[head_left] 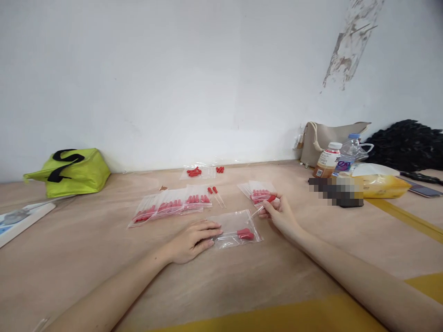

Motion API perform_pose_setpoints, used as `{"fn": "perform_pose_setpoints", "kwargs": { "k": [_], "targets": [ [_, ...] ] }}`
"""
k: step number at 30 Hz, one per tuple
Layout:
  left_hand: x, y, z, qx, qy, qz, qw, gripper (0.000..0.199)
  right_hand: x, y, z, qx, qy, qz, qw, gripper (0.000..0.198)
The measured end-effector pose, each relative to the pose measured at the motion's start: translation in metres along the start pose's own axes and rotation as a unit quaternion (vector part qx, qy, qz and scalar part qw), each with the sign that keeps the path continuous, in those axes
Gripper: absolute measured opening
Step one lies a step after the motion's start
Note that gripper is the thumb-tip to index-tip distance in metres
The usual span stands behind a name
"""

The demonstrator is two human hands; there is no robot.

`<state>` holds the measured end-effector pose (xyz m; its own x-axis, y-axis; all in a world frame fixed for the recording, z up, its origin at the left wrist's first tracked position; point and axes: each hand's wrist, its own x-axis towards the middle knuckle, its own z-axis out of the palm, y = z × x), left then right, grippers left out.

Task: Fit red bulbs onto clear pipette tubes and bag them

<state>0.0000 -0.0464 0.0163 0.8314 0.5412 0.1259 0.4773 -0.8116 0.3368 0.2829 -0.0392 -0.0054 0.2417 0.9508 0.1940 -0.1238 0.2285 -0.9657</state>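
In my right hand (277,213), closed in a pinch, is a glass dropper with a red rubber bulb (272,198); its tube slants down to the left, close to the right edge of a clear zip bag (235,222). Droppers with red bulbs (245,234) lie inside that bag, tubes pointing left. My left hand (197,239) is at the bag's left end, fingers and thumb closed on it and partly covering the tubes. Two loose droppers (216,195) lie just beyond the bag.
Filled zip bags (169,205) overlap at left; more bags (256,190) lie behind my right hand. Red bulbs (194,172) rest near the wall. A green bag (78,173) stands left. Bottles (327,161), a yellow tissue pack (384,184) and a beige bag (311,147) stand right.
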Motion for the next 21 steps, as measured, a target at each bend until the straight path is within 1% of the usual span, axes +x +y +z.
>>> {"fn": "perform_pose_setpoints", "kwargs": {
  "k": [2,4,6,8,9,11,13,16,19,21],
  "targets": [
    [0.000,0.001,0.000,-0.002,0.004,0.000,1.000,0.037,-0.002,0.002,-0.002,0.026,-0.012,0.035,0.999,0.034],
    [0.000,0.001,0.000,-0.005,0.008,-0.003,1.000,0.039,-0.005,0.003,-0.005,0.030,-0.037,0.063,0.997,0.028],
    [-0.001,0.001,0.000,-0.006,0.010,-0.007,1.000,0.041,-0.006,0.003,-0.010,-0.012,-0.085,0.056,0.995,0.026],
    [-0.001,0.001,0.001,-0.007,0.010,-0.010,1.000,0.043,-0.006,0.002,-0.015,-0.099,-0.155,0.014,0.983,0.025],
    [-0.001,0.001,0.001,-0.007,0.009,-0.011,1.000,0.043,-0.006,0.001,-0.018,-0.150,-0.189,-0.015,0.970,0.024],
    [-0.002,0.000,0.001,-0.006,0.006,-0.014,1.000,0.043,-0.004,-0.001,-0.021,-0.238,-0.231,-0.074,0.940,0.022],
    [-0.001,0.001,0.000,-0.003,0.005,-0.018,1.000,0.043,-0.002,-0.002,-0.021,-0.286,-0.247,-0.130,0.917,0.021],
    [-0.001,0.002,0.000,-0.002,0.001,-0.022,1.000,0.042,0.000,0.000,-0.016,-0.309,-0.260,-0.197,0.893,0.019],
    [-0.001,0.002,-0.001,-0.003,0.001,-0.019,1.000,0.041,-0.002,0.005,-0.008,-0.342,-0.268,-0.218,0.874,0.017],
    [-0.001,0.002,0.000,-0.004,0.003,-0.015,1.000,0.041,-0.004,0.008,-0.004,-0.386,-0.269,-0.225,0.853,0.019]
  ]
}}
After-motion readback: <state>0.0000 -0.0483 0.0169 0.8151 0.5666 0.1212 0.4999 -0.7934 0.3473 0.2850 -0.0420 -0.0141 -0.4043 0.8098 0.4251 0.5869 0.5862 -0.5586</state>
